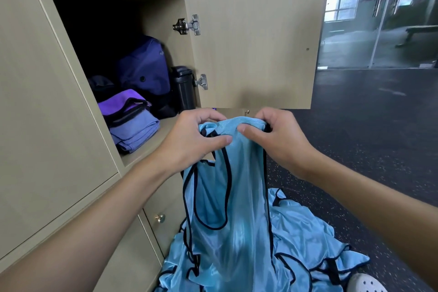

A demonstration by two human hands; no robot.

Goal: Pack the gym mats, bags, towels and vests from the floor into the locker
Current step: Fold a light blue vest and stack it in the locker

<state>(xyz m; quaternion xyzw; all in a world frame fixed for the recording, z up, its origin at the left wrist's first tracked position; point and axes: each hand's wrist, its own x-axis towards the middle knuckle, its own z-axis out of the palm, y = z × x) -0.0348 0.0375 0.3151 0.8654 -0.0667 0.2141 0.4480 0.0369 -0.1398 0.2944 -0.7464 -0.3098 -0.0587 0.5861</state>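
Vest (pixel 233 197), light blue with dark trim: held up by its top edge in front of the open locker (pixel 151 152), with the lower part hanging toward the floor (pixel 355 137). Left hand (pixel 196 135) and right hand (pixel 277 135) sit side by side on that edge. The fingers (pixel 220 141) of both hands are curled and pinch the fabric against the thumbs. This vest is not yet stowed.

On the floor: a crumpled pile of matching vests (pixel 308 239) lies directly below the held one, beside the lower cabinet doors.

Inside the locker: a purple bag (pixel 144 69) stands at the back, folded towels (pixel 132 125) are stacked at the front left, and a black container (pixel 183 87) stands on the hinge side. No gym mat can be made out, and the rear left corner is too dark to check.

Assessment: bags and towels appear packed. The vests are the step in hand, with several left to pack.
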